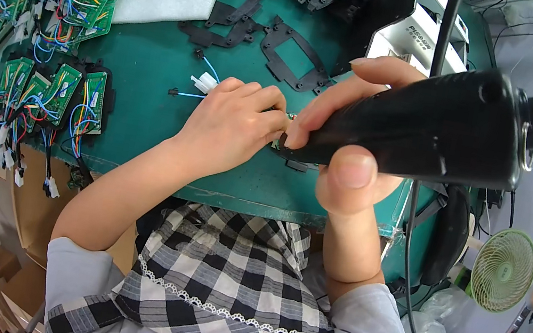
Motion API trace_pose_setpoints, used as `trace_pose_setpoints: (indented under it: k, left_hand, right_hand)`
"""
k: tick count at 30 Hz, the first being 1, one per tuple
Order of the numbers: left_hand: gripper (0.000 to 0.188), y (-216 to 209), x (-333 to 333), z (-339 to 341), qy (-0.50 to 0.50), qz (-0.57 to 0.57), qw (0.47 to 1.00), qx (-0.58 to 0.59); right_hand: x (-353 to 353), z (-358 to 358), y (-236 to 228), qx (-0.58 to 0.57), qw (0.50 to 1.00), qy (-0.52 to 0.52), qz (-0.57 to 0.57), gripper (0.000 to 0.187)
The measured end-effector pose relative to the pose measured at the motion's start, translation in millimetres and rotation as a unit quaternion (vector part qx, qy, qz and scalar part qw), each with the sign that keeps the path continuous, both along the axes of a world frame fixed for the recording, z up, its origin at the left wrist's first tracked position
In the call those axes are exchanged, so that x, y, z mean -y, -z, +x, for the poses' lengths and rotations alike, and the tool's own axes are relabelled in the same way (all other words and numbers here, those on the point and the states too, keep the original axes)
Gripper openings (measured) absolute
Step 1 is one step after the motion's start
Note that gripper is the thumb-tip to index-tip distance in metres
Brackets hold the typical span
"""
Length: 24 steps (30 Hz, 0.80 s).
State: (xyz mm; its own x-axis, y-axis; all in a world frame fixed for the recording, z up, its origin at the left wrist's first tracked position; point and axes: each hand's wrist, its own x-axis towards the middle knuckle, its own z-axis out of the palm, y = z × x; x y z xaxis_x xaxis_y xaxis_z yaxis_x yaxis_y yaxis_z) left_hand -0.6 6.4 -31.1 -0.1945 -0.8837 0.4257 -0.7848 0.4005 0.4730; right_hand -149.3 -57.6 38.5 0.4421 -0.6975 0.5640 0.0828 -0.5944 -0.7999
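Observation:
My right hand (351, 181) is wrapped round a thick black electric screwdriver (435, 128), tilted so that its narrow end points left toward my left hand. A cord leaves its wide end at the right. Close by that tip, my left hand (233, 122) is closed, with its fingertips pressed on a small green circuit board (275, 145). A black plastic frame (297, 165) shows at the board's near side. Hands and tool hide most of both. Beside my left knuckles, a white connector (203, 82) and blue-wired plugs stick out.
Boards with coloured wires (67, 6) are heaped at the far left. Several boards in black frames (90, 102) lie at the left edge of the green table (150, 62). Bare black frames (292, 54) lie beyond my hands. A dark cable (408, 261) hangs at right, near a green fan (504, 270).

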Motion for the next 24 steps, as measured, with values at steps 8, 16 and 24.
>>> trace_pose_setpoints:
  k: [8, 16, 24]
  left_hand:
    - [0.008, 2.5, -1.9, -1.4, -0.003, 0.017, 1.0, 0.021]
    - [0.054, -3.9, 4.1, -19.9, 0.053, 0.053, 0.995, 0.068]
    - [0.045, -80.9, -51.0, 71.3, -0.218, -0.049, 0.968, 0.116]
  right_hand:
    - [4.9, -1.0, 0.9, 0.019, 0.999, -0.019, 0.038, 0.079]
    - [48.3, -63.0, -13.3, 0.314, 0.914, -0.035, 0.254, 0.06]
    - [67.1, -89.3, 13.4, 0.333, 0.9, -0.022, 0.28, 0.056]
